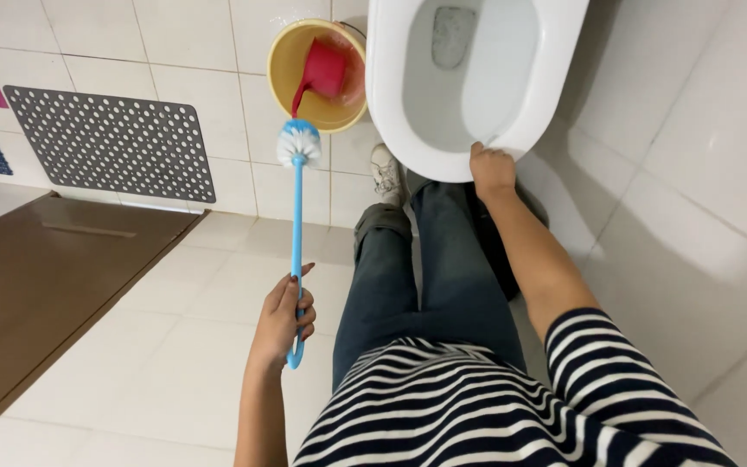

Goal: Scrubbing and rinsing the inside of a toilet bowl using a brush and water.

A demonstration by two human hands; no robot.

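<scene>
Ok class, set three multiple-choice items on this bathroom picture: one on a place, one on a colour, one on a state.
1. Where does the right hand rest?
A. on the toilet seat rim
B. on the brown door
C. in the bucket

2. What colour is the toilet brush handle?
A. red
B. blue
C. black

3. How is the brush held?
A. lying on the floor
B. inside the bowl
C. gripped in the left hand, head off the floor

Answers: 1 A, its fingers grip the front rim; 2 B, the handle is light blue; 3 C, the fingers wrap the handle end.
</scene>
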